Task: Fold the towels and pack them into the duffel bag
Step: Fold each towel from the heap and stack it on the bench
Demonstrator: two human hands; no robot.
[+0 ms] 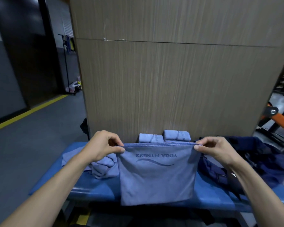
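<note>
A blue-grey towel (156,177) printed "YOGA FITNESS" hangs folded in front of me, over the blue bench (95,190). My left hand (103,145) pinches its top left corner and my right hand (215,147) pinches its top right corner, stretching the top edge taut. Two folded towels (150,138) (176,135) stand side by side at the back of the bench, against the wooden panel. A crumpled towel pile (103,167) lies on the bench to the left. The dark navy duffel bag (259,159) sits slumped on the bench's right end.
A tall wood-grain panel (179,79) rises directly behind the bench. Grey floor with a yellow line (28,112) runs along the left. An orange and black gym machine (279,118) stands at the right. A clothes rack (66,63) is far back left.
</note>
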